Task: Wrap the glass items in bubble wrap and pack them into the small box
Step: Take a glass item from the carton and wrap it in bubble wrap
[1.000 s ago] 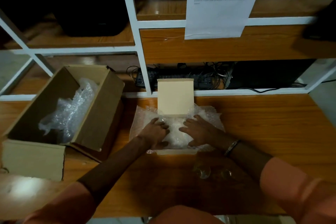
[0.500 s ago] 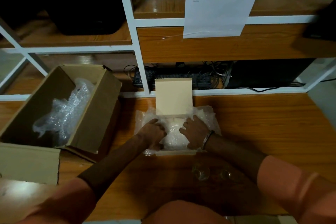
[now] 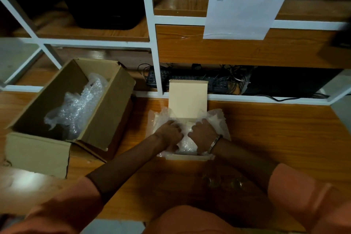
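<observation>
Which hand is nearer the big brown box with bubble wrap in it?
Left. The left hand works in the small box, on the side facing the big brown box; the right hand is farther over.

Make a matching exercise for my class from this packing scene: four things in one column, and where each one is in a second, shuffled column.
Things:
1. small box
2. large cardboard box
3. paper sheet
4. keyboard

Places:
A. hanging from the shelf
B. under both hands, bubble wrap inside
C. on the low shelf, behind the desk
D. left side of the desk

Pairs: 1-B, 2-D, 3-A, 4-C
</observation>
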The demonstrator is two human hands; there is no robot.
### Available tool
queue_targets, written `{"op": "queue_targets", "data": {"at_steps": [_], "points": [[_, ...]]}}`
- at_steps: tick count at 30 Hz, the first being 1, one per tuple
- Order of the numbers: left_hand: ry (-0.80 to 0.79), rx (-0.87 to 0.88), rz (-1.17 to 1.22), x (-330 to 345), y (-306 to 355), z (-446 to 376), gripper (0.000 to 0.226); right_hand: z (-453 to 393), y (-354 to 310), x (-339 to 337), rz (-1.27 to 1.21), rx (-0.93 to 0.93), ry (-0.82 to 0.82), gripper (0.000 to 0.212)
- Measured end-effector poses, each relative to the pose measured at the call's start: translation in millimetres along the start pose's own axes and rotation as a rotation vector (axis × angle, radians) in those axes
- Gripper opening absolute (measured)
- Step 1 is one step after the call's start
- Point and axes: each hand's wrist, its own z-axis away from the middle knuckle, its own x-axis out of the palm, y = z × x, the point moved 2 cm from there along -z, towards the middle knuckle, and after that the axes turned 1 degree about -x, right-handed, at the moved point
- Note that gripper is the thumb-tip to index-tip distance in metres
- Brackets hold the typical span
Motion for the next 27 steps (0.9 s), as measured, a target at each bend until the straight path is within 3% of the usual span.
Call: {"op": "queue_targets", "data": {"at_steps": [6, 10, 14, 17, 20, 22, 27], "points": [[0.084, -0.063, -0.039, 7, -3, 2, 0.078, 2, 12, -3, 0.011, 0.024, 0.038, 0.075], [0.083, -0.091, 0.078, 27, -11, 3, 0.094, 3, 18, 20, -0.077, 0.014, 0.056, 0.088], [0.039, -0.109, 0.077, 21, -7, 6, 0.089, -1, 16, 29, -0.14, 0.011, 0.06, 0.084], [-0.035, -0.111, 0.078, 7, -3, 8, 0.08, 0, 21, 17, -0.147, -0.028, -0.028, 0.088], [0.061, -0.168, 0.139, -26, -18, 22, 0.068, -3, 41, -22, -0.388, -0.07, -0.056, 0.087], [0.196, -0.248, 0.124, -51, -40, 42, 0.06, -11, 55, -62, -0.555, -0.087, 0.03, 0.073], [0.46, -0.498, 0.253, -66, -98, 125, 0.05, -33, 65, -160, -0.649, -0.148, 0.42, 0.036]]}}
